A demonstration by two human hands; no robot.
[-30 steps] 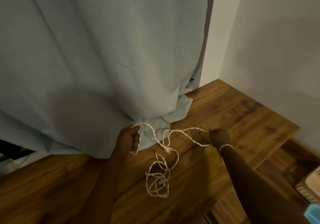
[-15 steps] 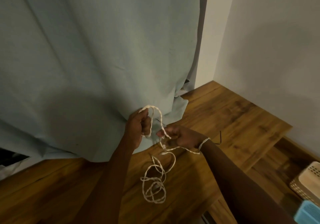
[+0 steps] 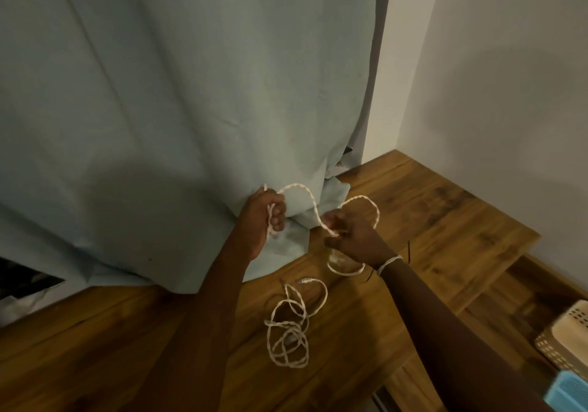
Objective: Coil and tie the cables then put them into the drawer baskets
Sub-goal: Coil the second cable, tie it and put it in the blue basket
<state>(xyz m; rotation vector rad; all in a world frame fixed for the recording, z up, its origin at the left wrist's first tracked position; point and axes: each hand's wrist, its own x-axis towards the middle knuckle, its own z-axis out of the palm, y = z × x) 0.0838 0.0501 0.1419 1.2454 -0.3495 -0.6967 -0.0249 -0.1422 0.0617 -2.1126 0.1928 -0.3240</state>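
1. Head view showed a pale twisted cable (image 3: 288, 332), most of it lying in a loose tangle on the wooden tabletop (image 3: 445, 220) toward the near edge, with 1 end plug resting just above the tangle.
2. From that tangle the cable rose to both hands, arched between them, and made a second loop past the right hand.
3. Left hand (image 3: 262, 217) had its fingers curled round a few turns of the cable, held up in front of the curtain.
4. Right hand (image 3: 353, 236) pinched the cable between thumb and fingers, just beside the left hand but not touching it; a pale band circled that wrist.
5. Pale blue-green curtain (image 3: 175, 109) hung along the far edge of the tabletop, its hem bunched on the wood.
6. At the right edge, below the tabletop, sat a beige perforated basket (image 3: 566, 338) and a blue basket (image 3: 569, 394), both only partly in view.
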